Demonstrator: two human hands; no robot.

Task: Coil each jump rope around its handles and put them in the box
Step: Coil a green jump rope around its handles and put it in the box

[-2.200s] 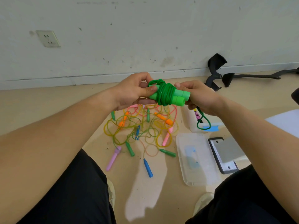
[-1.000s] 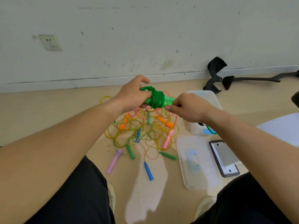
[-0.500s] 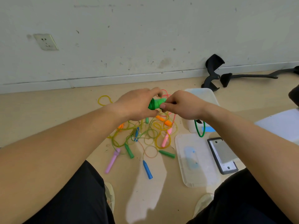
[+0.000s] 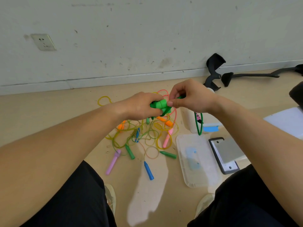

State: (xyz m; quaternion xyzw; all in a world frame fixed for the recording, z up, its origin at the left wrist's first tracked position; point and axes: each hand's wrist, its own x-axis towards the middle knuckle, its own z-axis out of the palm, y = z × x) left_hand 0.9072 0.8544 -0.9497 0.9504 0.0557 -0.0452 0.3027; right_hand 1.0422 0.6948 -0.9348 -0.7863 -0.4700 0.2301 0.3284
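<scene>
Barely started, by the looks of it. The green jump rope (image 4: 161, 105) is held over the floor, mostly wound. The grip of the left hand (image 4: 141, 107) is closed round the handles, and a strand is pinched by the right hand (image 4: 191, 97). One loose loop (image 4: 199, 124) is left dangling by the box (image 4: 190, 119), and the tangled pile (image 4: 147, 135) is yet to be sorted.

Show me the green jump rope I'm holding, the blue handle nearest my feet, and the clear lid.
green jump rope (image 4: 161, 104), head view, on the bright green handle end.
blue handle (image 4: 148, 171), head view, middle of its shaft.
clear lid (image 4: 200, 176), head view, bare plastic near its front edge.
</scene>
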